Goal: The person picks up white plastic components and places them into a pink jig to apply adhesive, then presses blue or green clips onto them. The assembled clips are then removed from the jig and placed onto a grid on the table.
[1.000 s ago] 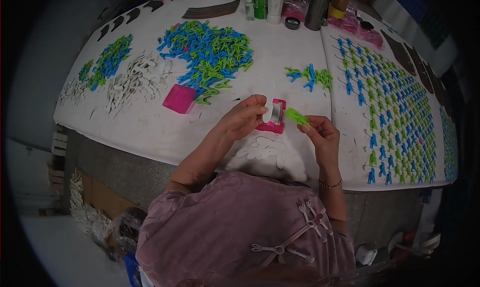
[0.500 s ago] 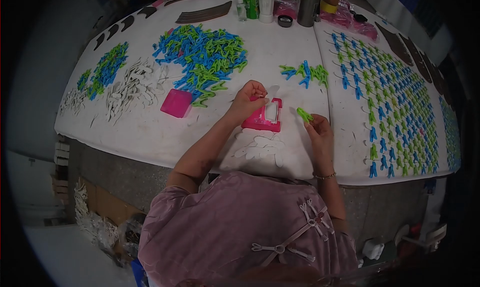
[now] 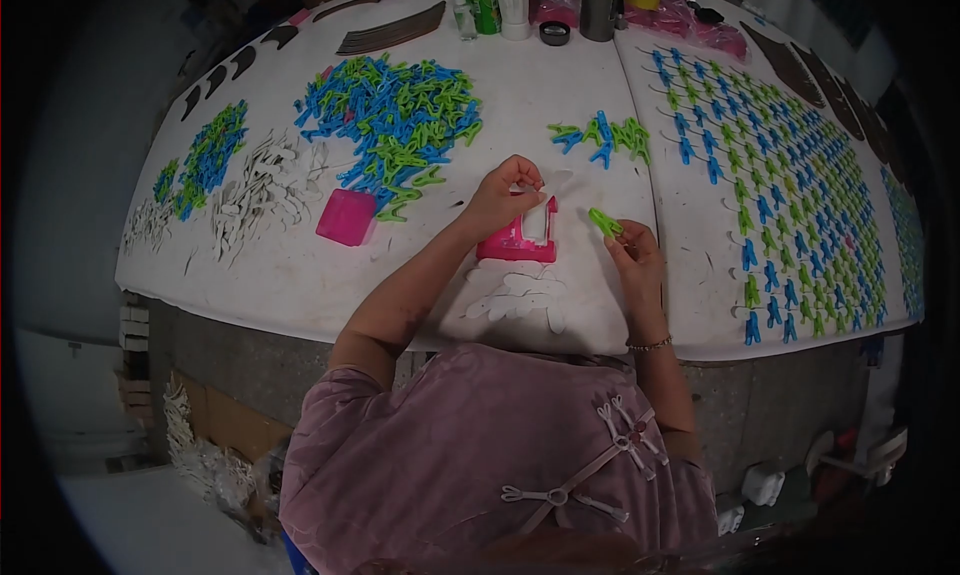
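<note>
My left hand (image 3: pixel 508 197) is closed in a pinch above an open pink box (image 3: pixel 515 251) with white stuff inside. From its fingertips a thin, pale flat piece (image 3: pixel 565 183) sticks out to the right, somewhat blurred. My right hand (image 3: pixel 636 253) grips a green clothespin (image 3: pixel 603 223) between thumb and fingers, just right of the box. Below the box, several flat white oval pieces (image 3: pixel 515 303) lie overlapping on the white tabletop (image 3: pixel 440 305). A small group of blue and green clothespins (image 3: pixel 605 140) sits beyond my hands.
A large heap of clothespins (image 3: pixel 400 105) and a pink lid-like block (image 3: pixel 345 217) lie to the left, near white strips (image 3: pixel 262 195). Rows of clothespins (image 3: pixel 780 195) cover the right side. Bottles (image 3: pixel 514 10) and a dark flask (image 3: pixel 600 10) stand at the back.
The pale piece in my left hand is turned more to the right and upward. My right hand, with the green clothespin, has barely shifted. The whole view has moved slightly.
</note>
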The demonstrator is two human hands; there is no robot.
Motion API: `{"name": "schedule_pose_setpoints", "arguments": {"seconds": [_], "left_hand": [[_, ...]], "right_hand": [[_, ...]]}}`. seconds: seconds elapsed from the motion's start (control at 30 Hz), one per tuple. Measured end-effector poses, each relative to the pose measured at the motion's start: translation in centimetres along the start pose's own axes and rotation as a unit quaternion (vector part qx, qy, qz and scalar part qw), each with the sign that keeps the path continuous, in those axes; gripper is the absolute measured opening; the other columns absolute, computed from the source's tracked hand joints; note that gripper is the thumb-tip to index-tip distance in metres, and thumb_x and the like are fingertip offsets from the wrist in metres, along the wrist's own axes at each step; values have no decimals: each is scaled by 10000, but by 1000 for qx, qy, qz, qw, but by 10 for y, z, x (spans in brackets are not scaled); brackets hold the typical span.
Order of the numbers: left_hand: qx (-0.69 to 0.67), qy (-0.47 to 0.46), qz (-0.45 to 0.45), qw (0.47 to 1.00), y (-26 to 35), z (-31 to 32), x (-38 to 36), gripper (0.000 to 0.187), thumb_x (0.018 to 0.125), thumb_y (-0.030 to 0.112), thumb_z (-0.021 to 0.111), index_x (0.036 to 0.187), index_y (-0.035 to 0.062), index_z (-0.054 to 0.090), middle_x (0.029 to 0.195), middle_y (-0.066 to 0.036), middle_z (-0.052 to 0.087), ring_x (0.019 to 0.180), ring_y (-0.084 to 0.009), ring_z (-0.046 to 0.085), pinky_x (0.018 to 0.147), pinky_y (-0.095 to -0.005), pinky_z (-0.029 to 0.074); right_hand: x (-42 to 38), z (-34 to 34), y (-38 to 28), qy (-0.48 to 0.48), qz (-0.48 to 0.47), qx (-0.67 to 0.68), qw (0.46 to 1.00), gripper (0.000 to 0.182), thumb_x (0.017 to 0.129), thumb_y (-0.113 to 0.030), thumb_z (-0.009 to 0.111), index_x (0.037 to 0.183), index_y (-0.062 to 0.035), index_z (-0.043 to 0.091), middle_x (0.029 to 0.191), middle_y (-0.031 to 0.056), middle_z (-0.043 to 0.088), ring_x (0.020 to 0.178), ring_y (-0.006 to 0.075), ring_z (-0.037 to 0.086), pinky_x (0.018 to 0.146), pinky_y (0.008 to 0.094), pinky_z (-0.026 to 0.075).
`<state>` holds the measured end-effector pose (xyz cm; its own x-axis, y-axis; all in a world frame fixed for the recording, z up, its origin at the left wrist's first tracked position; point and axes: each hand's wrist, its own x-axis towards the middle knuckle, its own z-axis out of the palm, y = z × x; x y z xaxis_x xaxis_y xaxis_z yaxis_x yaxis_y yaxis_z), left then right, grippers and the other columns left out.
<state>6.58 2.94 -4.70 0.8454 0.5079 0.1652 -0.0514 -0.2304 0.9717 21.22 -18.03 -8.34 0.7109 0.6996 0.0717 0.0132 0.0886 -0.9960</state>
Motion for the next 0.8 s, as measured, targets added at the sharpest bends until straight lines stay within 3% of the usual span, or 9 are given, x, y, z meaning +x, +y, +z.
{"name": "schedule_pose_setpoints", "arguments": {"seconds": [0.23, 0.8], "left_hand": [[-4, 4, -4, 1000, 2, 3, -1, 207, 804, 22, 666, 931, 58, 506, 917, -12, 551, 911, -104, 544, 852, -260, 463], [-19, 13, -4, 1000, 0, -1, 0, 194, 815, 7, 650, 932, 70, 510, 906, 1, 549, 870, -87, 522, 814, -243, 448]], "right_hand": [[-1, 0, -4, -2, 6, -9, 1000, 280, 818, -12, 677, 1080, -28, 578, 862, -25, 534, 762, 51, 496, 697, 186, 419], [0, -3, 3, -4, -14, -7, 1000, 281, 810, -6, 682, 1072, -26, 582, 842, -30, 543, 738, 43, 493, 654, 176, 410]]}}
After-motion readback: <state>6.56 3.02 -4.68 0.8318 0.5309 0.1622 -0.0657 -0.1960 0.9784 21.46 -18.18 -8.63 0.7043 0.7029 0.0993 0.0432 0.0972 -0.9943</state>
